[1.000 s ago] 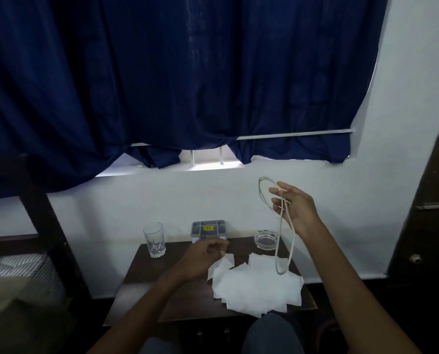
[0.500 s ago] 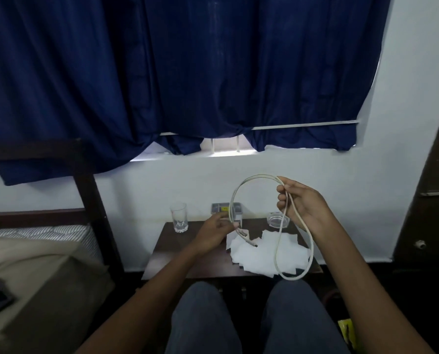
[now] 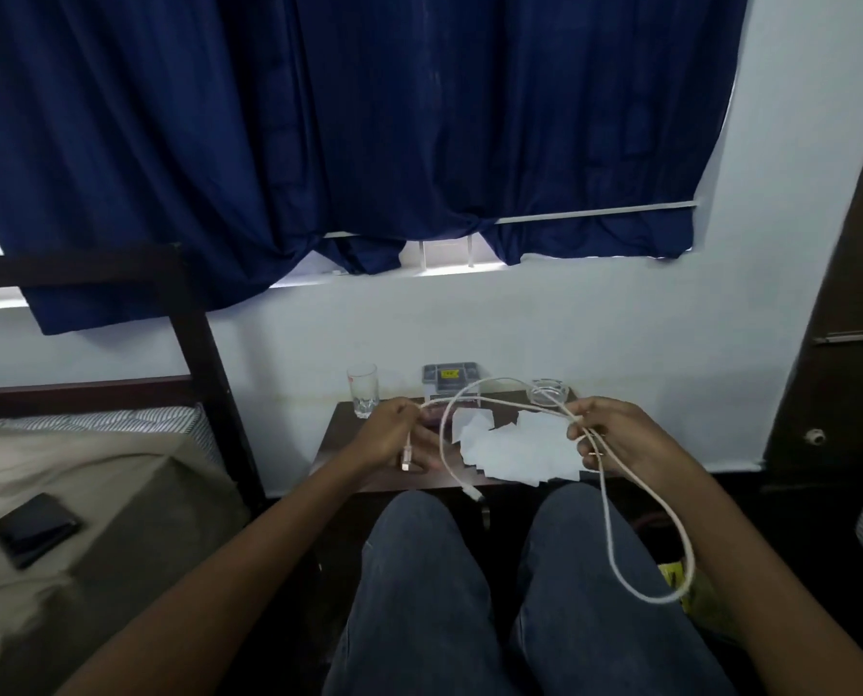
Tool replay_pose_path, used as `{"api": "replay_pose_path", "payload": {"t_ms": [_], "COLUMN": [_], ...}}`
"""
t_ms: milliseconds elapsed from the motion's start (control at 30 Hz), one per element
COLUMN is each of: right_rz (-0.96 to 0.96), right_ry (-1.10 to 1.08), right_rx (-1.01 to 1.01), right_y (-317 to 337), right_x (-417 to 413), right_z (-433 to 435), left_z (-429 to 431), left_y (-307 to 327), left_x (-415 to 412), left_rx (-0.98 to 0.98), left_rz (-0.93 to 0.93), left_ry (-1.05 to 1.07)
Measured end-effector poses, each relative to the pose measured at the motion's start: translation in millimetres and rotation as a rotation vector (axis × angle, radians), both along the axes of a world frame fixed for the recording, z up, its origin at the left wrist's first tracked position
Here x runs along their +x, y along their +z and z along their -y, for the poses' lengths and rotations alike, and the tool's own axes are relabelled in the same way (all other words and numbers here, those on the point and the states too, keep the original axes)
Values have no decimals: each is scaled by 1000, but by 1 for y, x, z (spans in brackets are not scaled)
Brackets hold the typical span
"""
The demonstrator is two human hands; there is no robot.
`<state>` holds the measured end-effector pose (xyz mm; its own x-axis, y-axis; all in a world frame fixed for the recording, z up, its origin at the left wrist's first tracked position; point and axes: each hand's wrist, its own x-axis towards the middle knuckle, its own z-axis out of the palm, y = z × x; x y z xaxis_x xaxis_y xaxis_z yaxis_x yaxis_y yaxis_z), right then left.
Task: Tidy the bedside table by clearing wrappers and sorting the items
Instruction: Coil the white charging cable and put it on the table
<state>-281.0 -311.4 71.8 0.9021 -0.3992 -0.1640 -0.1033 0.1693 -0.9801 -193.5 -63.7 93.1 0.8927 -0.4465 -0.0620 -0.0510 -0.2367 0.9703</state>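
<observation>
A white cable (image 3: 607, 514) is stretched between both hands above the dark bedside table (image 3: 334, 452). My left hand (image 3: 394, 437) pinches one stretch of it, with a plug end dangling below the fingers. My right hand (image 3: 615, 437) grips gathered strands, and a long loop hangs from it down past my right knee. Another plug end hangs by the table's front edge. A pile of white paper sheets (image 3: 515, 449) lies on the table between the hands. Behind them stand a drinking glass (image 3: 363, 390), a small grey box (image 3: 448, 380) with a yellow label and a glass ashtray (image 3: 549, 392).
A bed (image 3: 68, 494) with a dark wooden frame stands to the left, a black wallet (image 3: 33, 528) lying on it. Blue curtains (image 3: 349, 123) hang over the window above the table. A dark door (image 3: 851, 344) is on the right. My knees sit just before the table.
My right hand has come down from chest height to table level with the cable. My left hand has taken hold of the cable and drawn it leftward. The view has tilted down.
</observation>
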Motion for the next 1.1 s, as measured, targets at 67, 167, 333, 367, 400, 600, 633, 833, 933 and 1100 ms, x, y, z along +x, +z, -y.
{"api": "replay_pose_path", "payload": {"t_ms": [67, 167, 333, 367, 400, 600, 633, 833, 933, 1100], "right_rz": [-55, -103, -124, -150, -173, -111, -97, -100, -96, -3], "right_ry": [123, 346, 554, 580, 608, 568, 524, 429, 531, 634], "right_rx": [-31, -158, -457, -526, -587, -510, -460, -749, -911, -970], "right_y": [-4, -12, -27, -28, -29, -23, -23, -35, -28, -10], "right_x": [-12, -31, -44, -44, -45, -40, -39, -36, -44, -59], "right_z": [0, 1, 3, 3, 2, -24, -30, -67, -92, -116], "left_z": [-8, -21, -34, -33, -31, -20, -20, -29, -28, -27], "left_y": [-3, -7, -5, -5, -4, 5, 9, 20, 16, 8], "left_x": [-1, -4, -13, -15, -19, -33, -34, -37, -37, -34], "left_rx": [43, 123, 124, 82, 41, -335, -407, -722, -761, -716], "left_rz": [114, 253, 246, 155, 62, -460, -491, -465, -338, -161], "left_ry": [81, 124, 31, 5, -23, -174, -193, -217, -184, -79]}}
